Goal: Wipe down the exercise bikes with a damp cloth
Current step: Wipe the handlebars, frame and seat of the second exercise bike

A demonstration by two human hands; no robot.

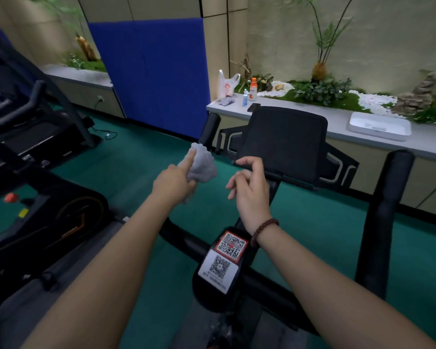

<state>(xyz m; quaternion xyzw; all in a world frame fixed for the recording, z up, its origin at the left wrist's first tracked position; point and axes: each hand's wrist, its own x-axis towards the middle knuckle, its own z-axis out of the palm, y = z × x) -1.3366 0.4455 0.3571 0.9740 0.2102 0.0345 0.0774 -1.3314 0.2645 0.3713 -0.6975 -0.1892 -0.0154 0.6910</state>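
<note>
Holding the cloth [203,168] bunched in a closed grip, left hand [174,183] sits just left of the bike's console [282,144]; right hand [251,190], loosely curled and empty, is at the console's lower edge.

In the centre of the frame, the left hand [174,182] grips a cloth [203,165], forefinger stretched out. Just right of it, the right hand [252,195] is loosely curled, holding nothing.

gym | exercise bike [282,147], treadmill [35,137] (left side), green floor [136,167]
</note>
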